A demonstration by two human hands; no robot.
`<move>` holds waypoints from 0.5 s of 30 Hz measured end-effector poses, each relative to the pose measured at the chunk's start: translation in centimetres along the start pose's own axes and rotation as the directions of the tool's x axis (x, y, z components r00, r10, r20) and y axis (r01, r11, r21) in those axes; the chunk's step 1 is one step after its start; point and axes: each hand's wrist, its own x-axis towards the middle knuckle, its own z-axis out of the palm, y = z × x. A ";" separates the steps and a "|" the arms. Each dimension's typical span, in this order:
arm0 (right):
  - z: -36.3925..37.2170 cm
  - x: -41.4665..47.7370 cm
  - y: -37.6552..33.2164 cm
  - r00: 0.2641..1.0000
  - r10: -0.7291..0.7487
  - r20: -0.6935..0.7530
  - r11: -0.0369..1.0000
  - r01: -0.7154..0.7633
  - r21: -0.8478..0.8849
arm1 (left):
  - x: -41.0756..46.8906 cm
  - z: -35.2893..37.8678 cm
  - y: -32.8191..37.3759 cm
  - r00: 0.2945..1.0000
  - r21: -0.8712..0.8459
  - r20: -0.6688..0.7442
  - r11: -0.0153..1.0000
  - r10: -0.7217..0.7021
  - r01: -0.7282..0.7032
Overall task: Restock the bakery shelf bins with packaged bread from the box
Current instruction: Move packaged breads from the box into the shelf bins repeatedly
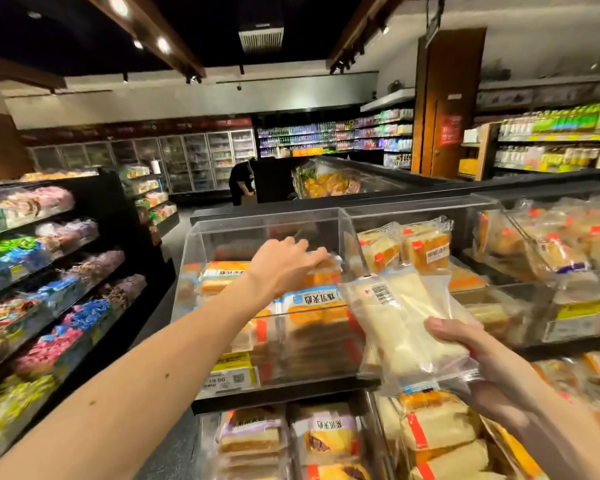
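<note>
The left hand reaches into the clear bin, its fingers bent down onto an orange bread pack; I cannot tell whether they grip it. The right hand holds a white packaged bread by its near end, thumb on top, to the right of the left hand. More bread packs lie below the right hand.
</note>
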 end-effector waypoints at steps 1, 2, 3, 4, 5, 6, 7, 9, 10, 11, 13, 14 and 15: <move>-0.1 -0.1 0.0 1.000 -0.005 0.006 1.000 0.005 0.004 | 0.9 0.7 0.4 1.000 0.036 0.023 0.999 0.010 -0.011; -0.1 -0.3 -0.1 1.000 -0.011 0.008 1.000 0.011 0.004 | 1.7 1.2 0.8 0.999 0.064 0.045 0.998 0.022 -0.025; -0.2 -0.4 -0.1 1.000 -0.018 0.005 1.000 0.018 0.002 | 2.4 1.7 1.1 0.997 0.092 0.069 0.995 0.035 -0.042; -0.4 -0.6 -0.3 1.000 -0.024 -0.007 1.000 0.024 -0.002 | 3.0 2.0 1.3 0.995 0.101 0.092 0.994 0.032 -0.041; -0.7 -0.7 -0.4 0.999 -0.026 -0.021 1.000 0.026 -0.009 | 3.6 2.4 1.5 0.994 0.098 0.110 0.995 0.020 -0.031; -1.1 -0.9 -0.5 0.999 -0.021 -0.026 1.000 0.021 -0.014 | 4.1 2.6 1.6 0.993 0.074 0.119 0.997 0.008 -0.017; -1.3 -1.0 -0.6 0.999 -0.015 -0.029 1.000 0.015 -0.023 | 4.5 2.9 1.6 0.993 0.047 0.119 0.999 0.005 -0.010; -1.7 -1.3 -0.7 0.999 -0.015 -0.047 1.000 0.015 -0.012 | 5.0 3.3 1.6 0.990 -0.082 0.140 0.996 -0.013 0.024; -1.7 -1.3 -0.8 0.999 -0.016 -0.046 1.000 0.015 -0.010 | 5.1 3.4 1.4 0.986 -0.205 0.162 0.976 -0.036 0.069; -1.7 -1.4 -0.8 0.999 -0.024 -0.048 1.000 0.024 -0.009 | 5.0 3.6 1.2 0.979 -0.351 0.195 0.927 -0.066 0.133; -1.5 -1.7 -0.8 0.998 -0.028 -0.059 1.000 0.028 -0.002 | 4.7 3.4 0.7 0.965 -0.554 0.231 0.798 -0.127 0.238; -1.2 -1.8 -0.9 0.998 -0.033 -0.059 0.999 0.033 0.006 | 4.4 3.2 0.3 0.962 -0.604 0.238 0.754 -0.136 0.256; -1.0 -1.9 -0.8 0.997 -0.041 -0.064 0.999 0.041 0.007 | 4.0 2.7 -0.2 0.962 -0.647 0.234 0.716 -0.139 0.261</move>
